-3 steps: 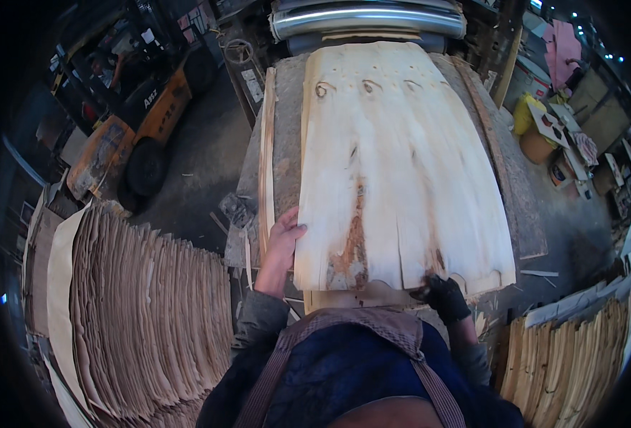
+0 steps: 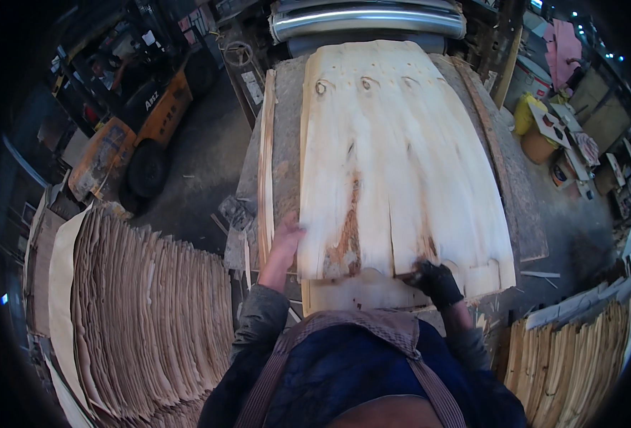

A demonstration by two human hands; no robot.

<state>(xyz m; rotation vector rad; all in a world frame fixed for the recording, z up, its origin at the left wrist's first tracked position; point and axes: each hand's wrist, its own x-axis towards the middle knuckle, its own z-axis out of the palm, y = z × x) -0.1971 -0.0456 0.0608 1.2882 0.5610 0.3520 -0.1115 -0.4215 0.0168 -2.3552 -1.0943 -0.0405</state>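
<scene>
A pale wood veneer sheet (image 2: pixel 430 164) with knots, brown streaks and a split at its near end lies on another veneer sheet (image 2: pixel 358 293), whose edge shows below it. My bare left hand (image 2: pixel 284 241) is closed at the top sheet's left edge, thumb on the edge, slightly blurred. At the near edge, right of the split, my right hand (image 2: pixel 438 284) in a dark glove grips the same sheet; its fingertips are partly hidden.
Shiny metal rollers (image 2: pixel 369 23) span the far end of the worn table (image 2: pixel 283 167). Upright veneer stacks stand at left (image 2: pixel 144 314) and right (image 2: pixel 565 357). An orange forklift (image 2: pixel 140 121) with a person in it is at far left. Buckets and boards clutter the far right.
The top veneer sheet has slid a little away from me and leftward, baring more of the sheet beneath. My right hand has moved forward with it.
</scene>
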